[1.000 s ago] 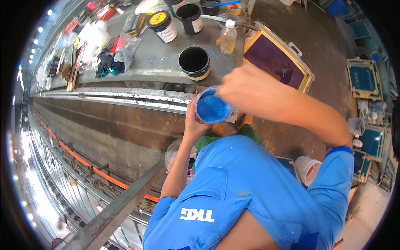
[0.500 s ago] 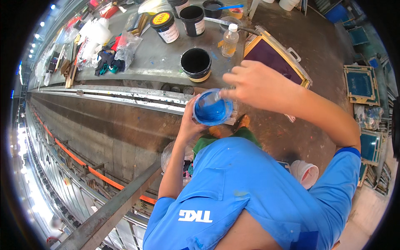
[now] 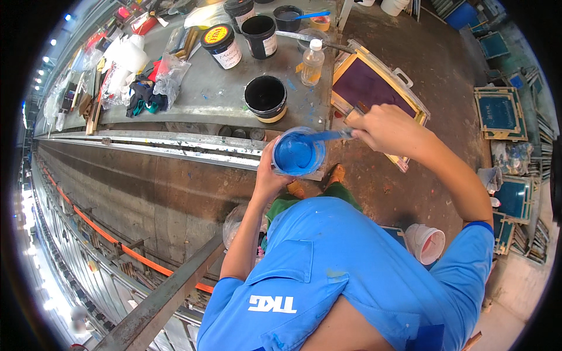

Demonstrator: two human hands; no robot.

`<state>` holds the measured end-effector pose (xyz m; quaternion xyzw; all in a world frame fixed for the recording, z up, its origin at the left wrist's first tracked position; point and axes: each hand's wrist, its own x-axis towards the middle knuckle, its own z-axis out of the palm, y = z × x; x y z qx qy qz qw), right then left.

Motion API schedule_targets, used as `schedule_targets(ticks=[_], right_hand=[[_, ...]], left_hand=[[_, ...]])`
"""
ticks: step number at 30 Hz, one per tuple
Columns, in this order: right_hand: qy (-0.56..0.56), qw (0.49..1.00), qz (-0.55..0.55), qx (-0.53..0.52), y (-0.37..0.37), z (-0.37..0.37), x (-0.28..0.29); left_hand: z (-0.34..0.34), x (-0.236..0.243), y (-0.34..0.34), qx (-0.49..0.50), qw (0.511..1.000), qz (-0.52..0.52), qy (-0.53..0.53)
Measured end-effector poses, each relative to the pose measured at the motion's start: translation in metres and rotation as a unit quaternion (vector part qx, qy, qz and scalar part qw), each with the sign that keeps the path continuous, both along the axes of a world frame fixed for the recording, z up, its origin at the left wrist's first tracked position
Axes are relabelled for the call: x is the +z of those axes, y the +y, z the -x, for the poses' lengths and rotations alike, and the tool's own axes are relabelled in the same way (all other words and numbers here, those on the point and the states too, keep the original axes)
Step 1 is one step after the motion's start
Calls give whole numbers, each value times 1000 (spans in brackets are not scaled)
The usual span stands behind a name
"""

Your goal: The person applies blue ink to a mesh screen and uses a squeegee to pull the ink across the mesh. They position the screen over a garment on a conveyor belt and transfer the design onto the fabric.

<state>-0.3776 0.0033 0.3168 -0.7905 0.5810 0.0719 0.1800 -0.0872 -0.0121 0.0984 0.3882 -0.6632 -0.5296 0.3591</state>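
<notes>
My left hand point(image 3: 271, 174) is wrapped around the side of a clear plastic tub point(image 3: 321, 157) holding thick blue ink point(image 3: 294, 154). Closed about a short wooden handle, my right hand point(image 3: 387, 130) holds a spatula point(image 3: 329, 136) to the right of the tub. Its blade is smeared blue and lies across the tub's upper right rim, the tip over the ink. Just beyond, a black tub point(image 3: 266, 98) without a lid stands at the table's near edge, beside a clear bottle point(image 3: 312, 64) of yellowish liquid.
The grey table point(image 3: 205, 88) carries a lidded black tub point(image 3: 221, 47), another open black tub point(image 3: 259, 38), and plastic bags with cloth point(image 3: 146, 93). To the right leans a wood-framed screen point(image 3: 369, 82). A white bucket point(image 3: 424, 244) stands on the floor, and a metal rail point(image 3: 164, 292) runs at lower left.
My right hand has moved right and slightly down, drawing the spatula partly out of the tub, so its blue blade now shows. My left hand still holds the tub.
</notes>
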Motion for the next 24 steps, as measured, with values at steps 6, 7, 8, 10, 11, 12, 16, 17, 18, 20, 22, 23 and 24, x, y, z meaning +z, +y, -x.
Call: schedule_targets(ticks=[6,7,8,10,11,12,16,17,18,20,22,23,24], right_hand=[[-108,993,-25,-32,6,6,-9],[-75,995,-40,-52,6,7,-6],[-42,995,-55,-71,5,8,-3],[-30,993,-77,-80,9,12,-3],[-51,993,-81,-65,14,12,-8],[-72,993,-85,-50,16,13,-14],[-148,979,-14,-138,22,12,-39],[-170,972,-6,-159,22,12,-45],[-191,965,1,-181,23,12,-52],[-224,954,19,-200,29,13,-69],[-272,930,-11,-249,33,10,-73],[-302,907,-53,-288,35,5,-67],[-332,879,-95,-329,39,-1,-64]], left_hand=[[16,7,3,23,984,76,-162],[18,8,3,29,982,56,-176],[19,7,1,27,984,53,-168],[24,6,-7,20,987,49,-149],[28,-2,-13,17,993,47,-105],[32,-14,-19,13,997,45,-60],[57,-23,-39,0,998,45,32],[59,-29,-44,6,1000,15,4],[62,-34,-49,12,1000,-15,-23],[61,-38,-56,12,995,-41,-90],[43,-58,-56,27,993,15,-113],[30,-73,-57,34,991,43,-126],[17,-85,-59,56,991,37,-118]])
